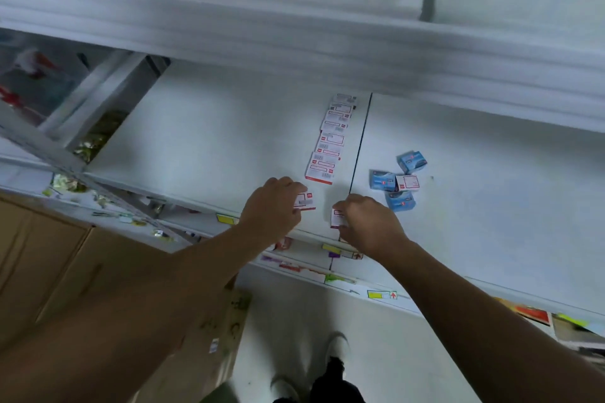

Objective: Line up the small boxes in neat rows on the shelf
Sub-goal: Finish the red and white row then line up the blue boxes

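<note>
The upper shelf point(294, 36) is blurred and hides the back of the white shelf point(203, 141). Print on every box is unreadable. The left hand point(273, 206) curls round a red-and-white box point(306, 201), mostly covered by its fingers; the right hand point(366, 222) pinches another box point(337, 217) near the shelf's front edge. At 12 o'clock from the hands runs a row of red-and-white boxes point(329, 144). At 2 o'clock lies a loose cluster of blue boxes point(397, 181). Bare shelf spreads toward 10 o'clock.
</note>
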Available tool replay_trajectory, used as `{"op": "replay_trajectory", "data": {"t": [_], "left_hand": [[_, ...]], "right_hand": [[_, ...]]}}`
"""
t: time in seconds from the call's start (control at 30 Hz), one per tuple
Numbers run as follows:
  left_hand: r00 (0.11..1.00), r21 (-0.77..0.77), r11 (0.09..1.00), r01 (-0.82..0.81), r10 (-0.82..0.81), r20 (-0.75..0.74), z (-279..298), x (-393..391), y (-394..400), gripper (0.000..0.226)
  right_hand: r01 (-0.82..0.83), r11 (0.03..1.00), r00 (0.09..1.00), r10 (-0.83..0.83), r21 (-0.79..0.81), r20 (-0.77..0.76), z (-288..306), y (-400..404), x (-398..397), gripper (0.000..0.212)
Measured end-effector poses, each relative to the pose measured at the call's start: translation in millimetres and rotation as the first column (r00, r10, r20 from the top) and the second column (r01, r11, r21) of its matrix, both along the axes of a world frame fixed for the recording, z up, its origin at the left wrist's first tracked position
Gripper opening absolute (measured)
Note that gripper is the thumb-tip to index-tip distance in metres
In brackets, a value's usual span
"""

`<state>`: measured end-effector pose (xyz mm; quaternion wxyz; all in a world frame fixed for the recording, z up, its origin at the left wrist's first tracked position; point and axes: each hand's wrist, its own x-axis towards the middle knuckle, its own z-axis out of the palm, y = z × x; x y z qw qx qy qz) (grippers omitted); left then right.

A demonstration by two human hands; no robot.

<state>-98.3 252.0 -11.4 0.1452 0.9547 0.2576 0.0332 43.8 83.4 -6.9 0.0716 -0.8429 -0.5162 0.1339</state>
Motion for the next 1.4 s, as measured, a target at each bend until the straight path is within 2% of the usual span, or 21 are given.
{"op": "replay_trajectory", "data": {"t": [0.1, 0.33, 0.77, 1.07, 1.2, 1.4], "left_hand": [[1.0, 0.006, 1.0, -0.018, 0.018, 0.014, -2, 19, 2, 0.056], [0.999, -0.111, 0.993, -0.036, 0.035, -0.017, -23, 40, 11, 0.055], [0.988, 0.014, 0.992, 0.129, -0.129, 0.084, -58, 48, 33, 0.047], [0.969, -0.041, 0.977, 0.21, -0.202, 0.14, -66, 45, 39, 0.044], [0.968, -0.067, 0.988, 0.142, -0.124, 0.218, -69, 31, 41, 0.044], [0.947, -0.132, 0.991, -0.004, 0.047, 0.319, -75, -6, 37, 0.03]], "right_hand": [[-0.013, 1.0, 1.0, 0.013, 0.001, -0.001, -3, 0, 10, 0.042], [0.029, 1.0, 0.999, -0.029, 0.0, -0.039, -8, -1, 17, 0.039], [0.134, 0.991, 0.991, -0.134, -0.003, 0.015, -21, 12, 2, 0.041], [0.178, 0.984, 0.984, -0.178, 0.002, 0.024, -29, 20, -6, 0.042], [0.183, 0.983, 0.983, -0.183, 0.016, 0.029, -32, 26, -13, 0.044], [0.13, 0.991, 0.99, -0.13, 0.004, 0.049, -35, 44, -28, 0.044]]}}
